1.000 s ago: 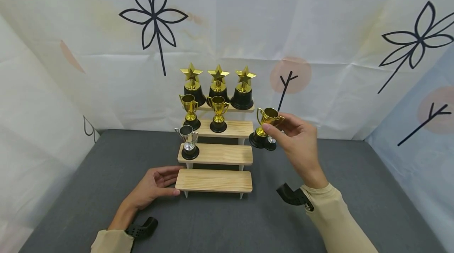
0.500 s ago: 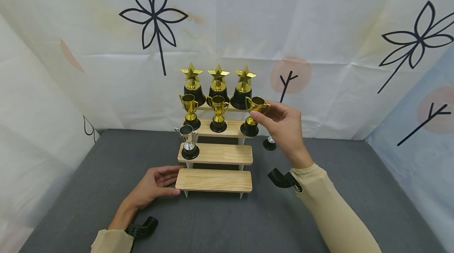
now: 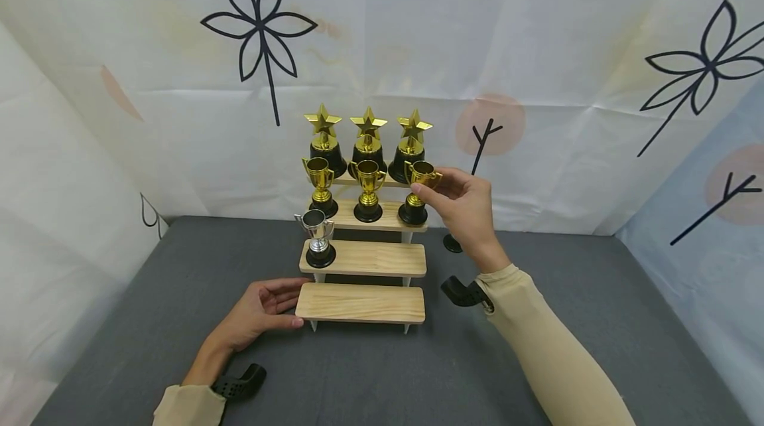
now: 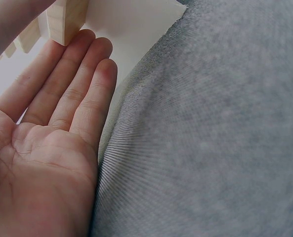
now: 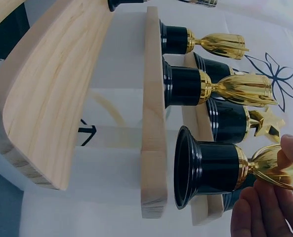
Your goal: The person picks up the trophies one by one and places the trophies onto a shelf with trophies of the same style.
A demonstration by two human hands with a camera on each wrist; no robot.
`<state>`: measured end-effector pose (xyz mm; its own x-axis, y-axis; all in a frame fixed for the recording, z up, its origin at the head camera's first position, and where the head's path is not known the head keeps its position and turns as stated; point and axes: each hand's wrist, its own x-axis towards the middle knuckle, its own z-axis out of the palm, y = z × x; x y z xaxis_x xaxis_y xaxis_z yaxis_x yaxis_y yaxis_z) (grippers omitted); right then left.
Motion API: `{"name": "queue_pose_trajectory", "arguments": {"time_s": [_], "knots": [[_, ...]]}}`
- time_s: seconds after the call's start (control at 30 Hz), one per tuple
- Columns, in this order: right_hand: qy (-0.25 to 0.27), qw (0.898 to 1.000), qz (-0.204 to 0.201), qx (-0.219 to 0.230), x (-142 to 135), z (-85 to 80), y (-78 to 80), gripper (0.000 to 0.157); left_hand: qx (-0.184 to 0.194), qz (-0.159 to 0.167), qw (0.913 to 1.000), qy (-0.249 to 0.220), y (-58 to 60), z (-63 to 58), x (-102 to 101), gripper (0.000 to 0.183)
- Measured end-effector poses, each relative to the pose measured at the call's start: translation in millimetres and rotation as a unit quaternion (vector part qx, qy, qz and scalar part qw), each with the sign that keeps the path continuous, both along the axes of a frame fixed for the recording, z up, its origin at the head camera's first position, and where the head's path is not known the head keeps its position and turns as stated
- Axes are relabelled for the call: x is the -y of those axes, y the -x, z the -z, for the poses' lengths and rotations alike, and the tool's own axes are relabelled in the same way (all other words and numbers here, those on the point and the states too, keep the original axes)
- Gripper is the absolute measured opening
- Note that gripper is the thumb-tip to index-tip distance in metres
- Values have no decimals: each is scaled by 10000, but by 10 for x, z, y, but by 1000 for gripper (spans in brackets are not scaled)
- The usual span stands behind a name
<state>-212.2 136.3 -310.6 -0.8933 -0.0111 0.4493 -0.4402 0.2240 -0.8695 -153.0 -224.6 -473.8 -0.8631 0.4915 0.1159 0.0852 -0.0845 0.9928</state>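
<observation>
In the head view my right hand (image 3: 468, 210) pinches a gold trophy cup (image 3: 413, 212) by its bowl, at the right end of the second step from the top. The right wrist view shows this cup's black base (image 5: 215, 168) slightly apart from the shelf board (image 5: 153, 128). Two more gold cups (image 3: 368, 199) stand to its left on the same step. My left hand (image 3: 256, 313) lies at the left end of the wooden display stand (image 3: 361, 306). Its fingers (image 4: 69, 94) are straight, the tips against the board's end.
Several-tiered, the stand bears three gold star trophies (image 3: 369, 141) on top and a silver cup (image 3: 319, 240) at the left of the third step. Behind my right hand, another trophy's black base (image 3: 453, 243) shows on the grey table (image 3: 525, 340). A printed cloth (image 3: 549, 34) hangs behind.
My right hand has carried the gold cup leftwards from beside the stand to over the second step's right end. The left hand has stayed in place.
</observation>
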Motion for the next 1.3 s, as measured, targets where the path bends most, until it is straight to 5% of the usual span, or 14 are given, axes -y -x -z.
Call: {"name": "queue_pose_trajectory", "arguments": {"time_s": [1.3], "knots": [[-8, 10000, 93, 18, 60, 87, 56, 45, 0, 10, 10000, -44, 5, -3, -1, 74]]}}
